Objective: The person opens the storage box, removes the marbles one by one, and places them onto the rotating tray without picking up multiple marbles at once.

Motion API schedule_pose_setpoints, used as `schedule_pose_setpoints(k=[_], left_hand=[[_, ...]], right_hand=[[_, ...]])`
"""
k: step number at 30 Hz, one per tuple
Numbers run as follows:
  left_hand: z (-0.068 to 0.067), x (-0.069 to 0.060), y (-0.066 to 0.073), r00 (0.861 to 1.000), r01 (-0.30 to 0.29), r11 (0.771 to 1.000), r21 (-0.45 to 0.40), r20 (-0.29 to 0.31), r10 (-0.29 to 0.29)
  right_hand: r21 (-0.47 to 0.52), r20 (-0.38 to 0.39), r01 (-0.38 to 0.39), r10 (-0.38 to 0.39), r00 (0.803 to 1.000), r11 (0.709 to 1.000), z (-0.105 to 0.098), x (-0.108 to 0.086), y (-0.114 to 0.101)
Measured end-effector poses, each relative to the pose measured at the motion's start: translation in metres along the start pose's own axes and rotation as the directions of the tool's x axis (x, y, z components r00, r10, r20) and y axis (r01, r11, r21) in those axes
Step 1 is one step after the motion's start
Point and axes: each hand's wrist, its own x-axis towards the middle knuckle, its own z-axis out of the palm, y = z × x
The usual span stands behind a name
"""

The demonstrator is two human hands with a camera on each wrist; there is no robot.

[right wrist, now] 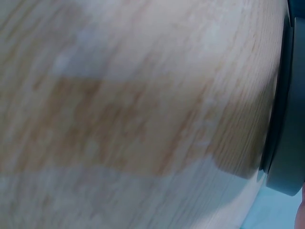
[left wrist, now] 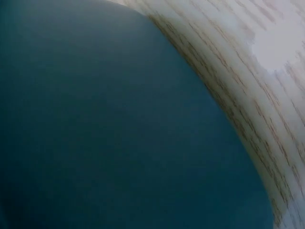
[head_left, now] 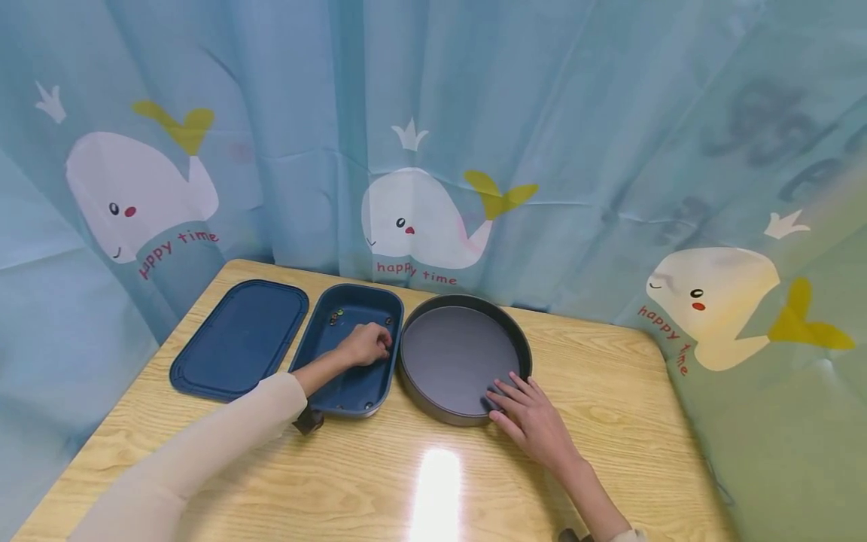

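In the head view, the left hand (head_left: 366,345) is inside a deep blue rectangular tray (head_left: 348,388), near its right wall, fingers curled downward. Whether it pinches anything is hidden. Several small round pieces (head_left: 336,316) lie in the tray, toward the back, by the right wall and at the front. The right hand (head_left: 538,425) rests with spread fingers over the front right rim of a round dark grey pan (head_left: 460,354). In the left wrist view a blue surface (left wrist: 119,119) fills most of the picture. A dark rim (right wrist: 288,109) shows in the right wrist view.
A flat blue lid-like piece (head_left: 240,339) with rounded corners lies left of the tray on the wooden table (head_left: 352,482). The round pan stands directly right of the tray. Behind the table hangs a blue curtain (head_left: 298,188) with whale prints.
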Motion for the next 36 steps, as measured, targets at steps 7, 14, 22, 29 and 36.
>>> schedule_pose_setpoints(k=[7, 14, 22, 29, 36], left_hand=[[0.002, 0.002, -0.004, 0.999, -0.031, 1.0, 0.0, -0.01, 0.031], [-0.013, -0.002, -0.004, 0.99, -0.099, 0.99, -0.096, -0.115, 0.087], [-0.034, -0.005, 0.021, 0.963, -0.134, 0.973, -0.19, -0.257, 0.082], [-0.039, -0.004, 0.052, 0.96, -0.126, 0.94, -0.316, -0.276, 0.035], [-0.025, 0.0, 0.075, 0.976, -0.131, 0.925, -0.357, -0.213, 0.056]], right_hand=[[0.007, -0.003, -0.004, 0.004, 1.0, 1.0, 0.001, -0.001, 0.0], [0.018, 0.019, -0.011, 0.011, 1.0, 1.0, 0.003, 0.001, 0.0], [0.03, 0.009, -0.02, 0.019, 1.0, 0.999, 0.001, -0.001, -0.001], [0.031, 0.032, -0.043, 0.042, 0.999, 0.999, -0.001, -0.001, -0.002], [0.032, 0.039, -0.042, 0.041, 0.998, 0.999, -0.001, 0.0, -0.002]])
